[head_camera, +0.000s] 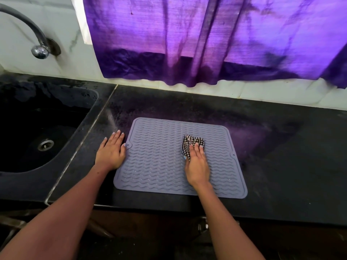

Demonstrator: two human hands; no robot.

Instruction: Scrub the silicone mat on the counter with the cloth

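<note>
A grey silicone mat (159,158) with wavy ridges lies flat on the black counter (281,166). A black-and-white checked cloth (192,142) sits crumpled on the mat's right half. My right hand (197,166) presses down on the cloth, fingers over its near part, thumb at its left side. My left hand (111,151) lies flat on the counter, fingers spread, its thumb side touching the mat's left edge.
A dark sink (37,132) with a metal drain (45,144) is set into the counter at the left. A tap (38,47) curves out from the white tiled wall above it. A purple curtain (206,40) hangs behind the counter.
</note>
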